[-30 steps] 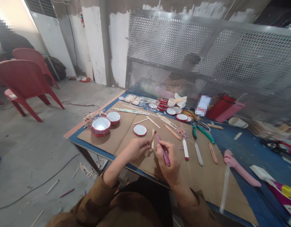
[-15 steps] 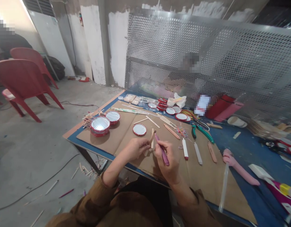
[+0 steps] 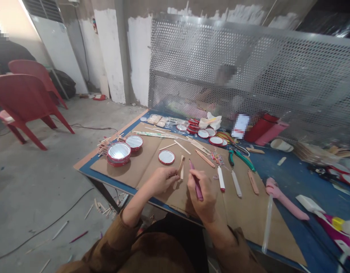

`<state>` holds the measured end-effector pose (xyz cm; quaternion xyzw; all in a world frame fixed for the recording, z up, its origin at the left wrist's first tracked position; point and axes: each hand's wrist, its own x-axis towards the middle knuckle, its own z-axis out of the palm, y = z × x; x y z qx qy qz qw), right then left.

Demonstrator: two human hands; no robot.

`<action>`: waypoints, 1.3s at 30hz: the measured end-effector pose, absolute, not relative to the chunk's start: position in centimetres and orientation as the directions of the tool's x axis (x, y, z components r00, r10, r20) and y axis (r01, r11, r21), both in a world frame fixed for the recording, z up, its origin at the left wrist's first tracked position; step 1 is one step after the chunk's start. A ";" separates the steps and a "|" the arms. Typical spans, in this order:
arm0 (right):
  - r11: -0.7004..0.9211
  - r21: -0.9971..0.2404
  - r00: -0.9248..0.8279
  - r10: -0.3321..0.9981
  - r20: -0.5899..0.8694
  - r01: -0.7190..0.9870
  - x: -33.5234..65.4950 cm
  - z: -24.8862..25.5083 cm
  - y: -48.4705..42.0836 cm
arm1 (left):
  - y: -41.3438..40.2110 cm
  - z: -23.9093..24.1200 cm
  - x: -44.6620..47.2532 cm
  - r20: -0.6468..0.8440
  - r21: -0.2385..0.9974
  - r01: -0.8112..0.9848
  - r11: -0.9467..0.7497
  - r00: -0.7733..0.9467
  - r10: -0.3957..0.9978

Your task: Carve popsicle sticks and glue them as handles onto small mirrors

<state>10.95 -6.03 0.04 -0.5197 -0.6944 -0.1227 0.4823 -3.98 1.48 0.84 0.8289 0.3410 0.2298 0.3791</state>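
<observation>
L hand (image 3: pixel 163 180) pinches a wooden stick (image 3: pixel 181 163) betw. thumb and fingertips, stick tilted over the cardboard (image 3: pixel 146 161). R hand (image 3: pixel 202 193) has fingers closed round a purple pen (image 3: pixel 198 191), tip pointing away from the body, just beside the stick, not touching. Writing: purple item (image 3: pixel 339 235) at R edge has white marks, too small to read; white sheet or screen (image 3: pixel 240 126) by the mesh is pixelated, illegible. Containers: clear plastic pack (image 3: pixel 159 120) at far edge w/ pale wooden pcs in it; white cup (image 3: pixel 281 145) lies on its side, contents can't be made out; red cylinder (image 3: pixel 261 128) leans nearby, inside hidden. Red-rimmed disc (image 3: pixel 166 157) lies flat beyond the L hand; a stack of similar discs (image 3: pixel 118 153) sits to its left, w/ thin sticks beside it
</observation>
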 end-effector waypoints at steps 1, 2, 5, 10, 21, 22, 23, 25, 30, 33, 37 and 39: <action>0.414 -0.329 0.008 0.612 0.791 0.849 11.1 0.1 -5.9 | 1.5 0.8 -4.0 0.132 0.785 0.386 -0.484 0.660 0.740; 0.388 -0.328 0.018 0.623 0.782 0.862 11.2 0.1 -5.7 | 1.5 0.7 -4.0 0.140 0.785 0.381 -0.488 0.658 0.739; 0.260 -0.275 0.028 0.678 0.734 0.926 12.1 0.3 -4.9 | 1.5 0.6 -4.0 0.154 0.787 0.378 -0.488 0.646 0.748; 0.025 -0.047 0.002 0.856 0.517 0.999 14.0 1.3 -4.4 | 1.3 0.6 -4.1 0.116 0.820 0.365 -0.442 0.649 0.751; -0.376 0.170 0.308 0.893 0.327 0.911 16.4 1.9 -0.2 | 1.3 0.1 -4.1 0.062 0.871 0.339 -0.354 0.640 0.766; -0.384 0.169 0.315 0.890 0.328 0.908 16.6 1.7 0.3 | 1.3 0.2 -4.1 0.057 0.865 0.350 -0.360 0.643 0.763; -0.390 0.164 0.321 0.887 0.332 0.906 16.8 1.5 0.7 | 1.3 0.2 -4.1 0.056 0.859 0.357 -0.367 0.647 0.761; -0.398 0.155 0.331 0.882 0.334 0.904 17.1 1.2 1.2 | 1.3 0.3 -4.1 0.051 0.851 0.366 -0.376 0.656 0.753; -0.421 0.128 0.365 0.876 0.316 0.898 17.4 1.1 1.8 | 1.2 0.4 -4.1 0.077 0.827 0.378 -0.416 0.657 0.750; -0.434 0.110 0.380 0.866 0.325 0.894 17.4 1.1 1.7 | 1.2 0.4 -4.1 0.121 0.797 0.391 -0.460 0.643 0.756; -0.387 -0.045 0.377 0.857 0.351 0.921 17.5 1.6 0.7 | 1.2 0.6 -4.1 0.124 0.770 0.420 -0.480 0.640 0.758; -0.304 -0.278 0.397 0.828 0.396 0.911 17.5 2.0 0.0 | 1.2 0.7 -4.1 0.119 0.761 0.435 -0.482 0.636 0.762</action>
